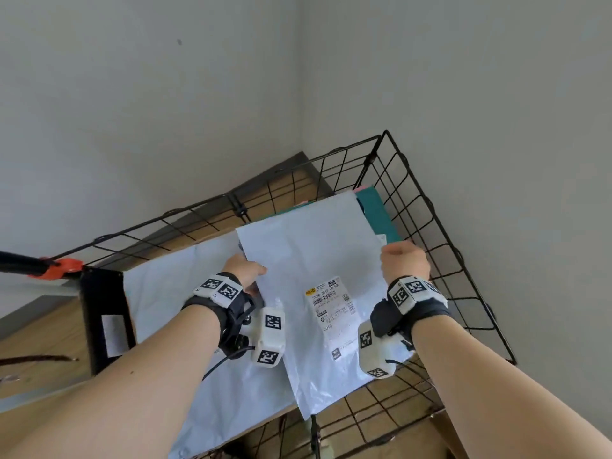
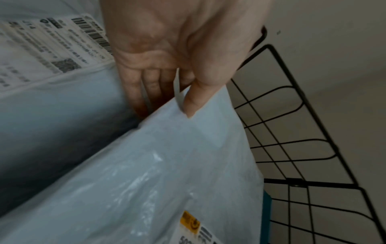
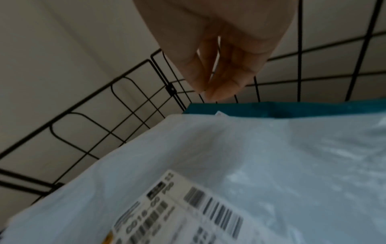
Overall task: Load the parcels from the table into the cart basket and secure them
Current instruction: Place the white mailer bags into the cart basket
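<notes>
Pinching the grey plastic mailer parcel [image 1: 308, 276] with the left hand [image 1: 246, 268] over the black wire cart basket [image 1: 440, 210].
Right wrist view alone shows the right hand [image 3: 221, 54] loosely curled, holding nothing, above 1 teal parcel [image 3: 292, 109].

Grey-white walls [image 1: 165, 94] meet in a corner behind the scene, with one small dark speck [image 1: 179, 42] on the left wall. Wood-pattern floor [image 1: 39, 329] visible at lower left, edged by a grey baseboard [image 1: 33, 309]. An orange clamp [image 1: 56, 267] on a black rod [image 1: 16, 260] enters from the left edge.
</notes>
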The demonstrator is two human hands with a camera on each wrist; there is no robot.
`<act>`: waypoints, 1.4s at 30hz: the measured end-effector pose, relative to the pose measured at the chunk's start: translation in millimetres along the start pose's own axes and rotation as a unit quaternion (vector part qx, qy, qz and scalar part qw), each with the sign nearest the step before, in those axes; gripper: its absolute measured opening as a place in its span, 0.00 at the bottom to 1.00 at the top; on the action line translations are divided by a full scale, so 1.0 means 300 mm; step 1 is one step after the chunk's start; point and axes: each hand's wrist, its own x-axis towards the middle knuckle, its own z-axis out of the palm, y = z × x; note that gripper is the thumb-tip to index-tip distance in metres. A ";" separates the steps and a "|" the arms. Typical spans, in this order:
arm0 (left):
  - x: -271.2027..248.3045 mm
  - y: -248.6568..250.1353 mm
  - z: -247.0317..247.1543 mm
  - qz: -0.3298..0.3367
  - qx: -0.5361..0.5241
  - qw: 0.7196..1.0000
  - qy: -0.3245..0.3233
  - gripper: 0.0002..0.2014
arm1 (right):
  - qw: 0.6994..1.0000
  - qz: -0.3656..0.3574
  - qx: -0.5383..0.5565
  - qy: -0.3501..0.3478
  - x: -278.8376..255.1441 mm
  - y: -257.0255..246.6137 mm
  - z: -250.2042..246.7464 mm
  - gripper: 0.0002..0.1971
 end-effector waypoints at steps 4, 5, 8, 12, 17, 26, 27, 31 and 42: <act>0.054 -0.010 0.051 -0.012 0.005 1.000 -0.009 0.13 | 0.982 0.000 0.024 -0.185 0.015 0.014 0.082 0.08; 0.063 -0.009 0.067 -0.012 0.000 1.000 -0.011 0.14 | 0.974 0.005 0.017 -0.226 0.016 0.015 0.096 0.08; 0.101 -0.006 0.121 -0.003 -0.010 1.000 -0.011 0.15 | 0.964 0.009 0.007 -0.266 0.035 0.027 0.125 0.09; 0.095 0.015 0.183 0.021 -0.011 1.000 -0.001 0.22 | 0.974 -0.036 -0.062 -0.217 0.087 0.040 0.138 0.14; 0.042 0.045 0.218 0.113 0.073 0.980 0.144 0.14 | 0.962 -0.068 -0.152 -0.218 0.120 0.034 0.142 0.25; 0.063 0.107 0.229 0.270 0.209 0.938 0.064 0.20 | 0.971 -0.022 -0.142 -0.190 0.189 0.020 0.173 0.26; 0.069 0.097 0.247 0.249 0.244 0.937 0.001 0.30 | 0.972 -0.021 -0.141 -0.188 0.192 0.022 0.176 0.26; 0.109 0.054 0.282 0.214 0.334 0.916 -0.054 0.55 | 0.973 -0.020 -0.143 -0.180 0.209 0.040 0.194 0.28; 0.050 0.047 0.294 0.216 0.436 0.874 -0.015 0.56 | 0.980 -0.027 -0.116 -0.161 0.151 0.065 0.180 0.24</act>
